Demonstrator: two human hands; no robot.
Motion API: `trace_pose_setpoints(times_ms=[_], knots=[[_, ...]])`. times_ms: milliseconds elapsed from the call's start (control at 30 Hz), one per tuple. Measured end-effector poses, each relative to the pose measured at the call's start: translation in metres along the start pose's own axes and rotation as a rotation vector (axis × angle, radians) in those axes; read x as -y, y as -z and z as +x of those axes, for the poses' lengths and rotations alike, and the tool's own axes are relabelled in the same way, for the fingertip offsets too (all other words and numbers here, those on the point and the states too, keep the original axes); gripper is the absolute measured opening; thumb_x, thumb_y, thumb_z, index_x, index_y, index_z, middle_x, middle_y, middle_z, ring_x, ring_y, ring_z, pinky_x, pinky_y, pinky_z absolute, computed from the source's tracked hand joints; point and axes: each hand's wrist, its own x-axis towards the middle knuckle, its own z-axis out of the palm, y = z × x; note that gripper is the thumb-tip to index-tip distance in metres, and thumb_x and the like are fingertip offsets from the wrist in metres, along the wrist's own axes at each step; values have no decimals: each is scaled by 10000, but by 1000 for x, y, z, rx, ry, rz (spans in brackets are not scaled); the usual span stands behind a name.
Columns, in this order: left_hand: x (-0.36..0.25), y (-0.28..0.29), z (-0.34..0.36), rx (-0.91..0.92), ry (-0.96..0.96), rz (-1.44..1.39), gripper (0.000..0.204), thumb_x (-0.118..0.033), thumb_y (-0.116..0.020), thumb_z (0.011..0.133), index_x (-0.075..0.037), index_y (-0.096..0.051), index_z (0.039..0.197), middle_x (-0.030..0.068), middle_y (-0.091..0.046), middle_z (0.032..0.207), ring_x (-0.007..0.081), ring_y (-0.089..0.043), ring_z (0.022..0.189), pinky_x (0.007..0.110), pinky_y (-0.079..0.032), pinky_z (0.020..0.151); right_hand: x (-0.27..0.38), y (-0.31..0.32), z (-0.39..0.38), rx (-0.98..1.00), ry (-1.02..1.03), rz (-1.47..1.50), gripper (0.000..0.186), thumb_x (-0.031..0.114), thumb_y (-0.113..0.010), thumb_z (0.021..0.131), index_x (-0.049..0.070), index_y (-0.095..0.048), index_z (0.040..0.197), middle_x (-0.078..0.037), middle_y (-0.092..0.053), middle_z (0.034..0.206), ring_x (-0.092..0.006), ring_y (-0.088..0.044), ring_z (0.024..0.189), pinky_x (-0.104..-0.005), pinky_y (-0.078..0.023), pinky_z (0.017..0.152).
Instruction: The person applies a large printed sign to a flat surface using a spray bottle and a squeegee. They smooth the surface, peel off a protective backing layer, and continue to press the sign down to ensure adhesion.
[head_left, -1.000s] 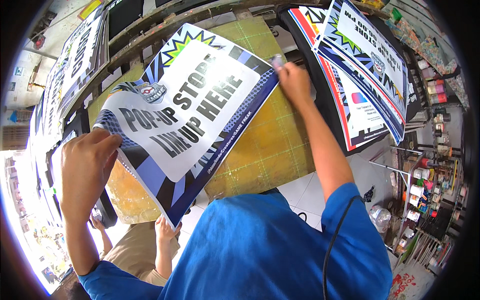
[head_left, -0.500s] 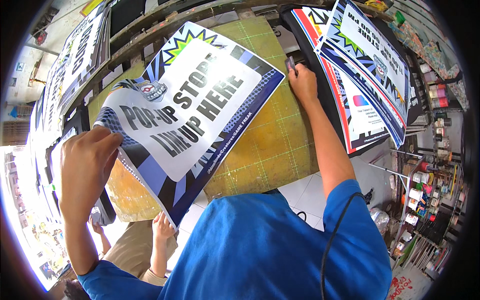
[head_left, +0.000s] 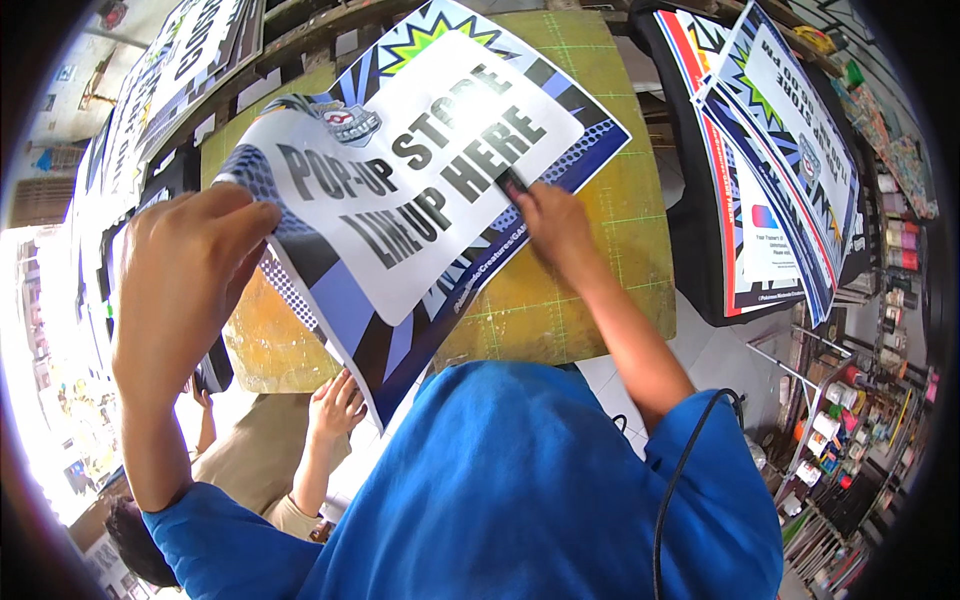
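A printed poster sheet [head_left: 345, 240] in blue, white and black, with a green and yellow starburst, lies slantwise over a worn yellow cutting mat [head_left: 560, 300]. My left hand [head_left: 190, 240] pinches its left edge, which is lifted and curls up. My right hand [head_left: 555, 225] is closed around a small dark handheld tool [head_left: 512, 184], held over the sheet's right part beside the large black lettering. The tool's exact kind is hidden by my fingers. The sheet's near corner overhangs the mat, close to a co-worker's hand [head_left: 336, 403].
A stack of similar printed signs [head_left: 775, 180] rests on black material at the right. More signs [head_left: 190, 50] stand at the far left. A rack with paint containers [head_left: 830, 420] is at the right, and a co-worker [head_left: 250, 450] is at the lower left.
My right hand has moved left with the dark tool, from the mat's right edge onto the sheet. My left hand keeps its pinch on the poster. The co-worker's fingers have opened beside the near corner.
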Motion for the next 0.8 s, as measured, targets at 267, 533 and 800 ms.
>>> trace_pose_setpoints(times_ms=[267, 533, 800], knots=[[2, 8, -17, 17, 6, 33, 174, -36, -710, 698, -45, -663, 866, 94, -613, 792, 292, -621, 711, 406, -490, 637, 34, -4, -12, 42, 163, 88, 231, 219, -553, 951, 7, -637, 914, -220, -641, 822, -389, -625, 756, -463, -473, 658], [1, -2, -1, 118, 25, 2, 204, 27, -742, 704, -54, -721, 891, 103, -673, 845, 270, -664, 739, 380, -527, 713, 26, -26, -25, 63, 9, 3, 274, 269, -535, 969, 14, -618, 908, -229, -646, 828, -415, -623, 770, -505, -481, 685], [-15, 19, -40, 315, 275, 32, 231, 7, -705, 739, -69, -730, 955, 126, -690, 835, 291, -669, 767, 375, -522, 736, 16, -17, 59, -97, 22, 79, 287, 286, -598, 920, 21, -641, 819, -220, -655, 762, -414, -641, 726, -491, -492, 630]])
